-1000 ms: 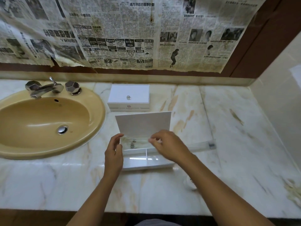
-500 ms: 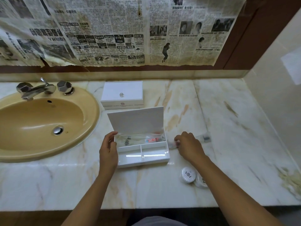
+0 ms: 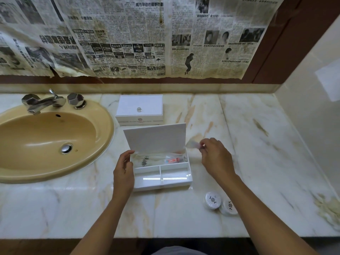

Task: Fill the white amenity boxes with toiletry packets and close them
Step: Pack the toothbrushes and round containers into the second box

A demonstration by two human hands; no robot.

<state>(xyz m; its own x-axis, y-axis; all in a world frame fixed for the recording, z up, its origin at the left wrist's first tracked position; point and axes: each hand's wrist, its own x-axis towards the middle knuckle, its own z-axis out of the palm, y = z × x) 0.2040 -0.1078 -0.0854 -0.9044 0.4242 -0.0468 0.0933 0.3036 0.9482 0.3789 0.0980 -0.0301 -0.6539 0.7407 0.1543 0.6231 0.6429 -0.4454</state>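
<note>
Right hand (image 3: 215,157) is pinching a clear packet (image 3: 192,144); left hand (image 3: 123,168) is cupping the open box (image 3: 161,178); newspaper (image 3: 128,57) is showing "RM299".

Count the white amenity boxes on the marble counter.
2. A closed white box with a small knob stands behind, near the sink; an open white box with raised lid lies in front, between the hands.

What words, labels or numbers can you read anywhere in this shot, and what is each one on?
"高市早苗的圓夢計劃": headline on the newspaper pasted above the counter.
"RM299": advert box on the same newspaper.
Closed white box: red emblem and a line of text on its front, too small to read.
Red tube in the open box: lettering blurred.
Round packets: a dark emblem only, no legible words.
</note>
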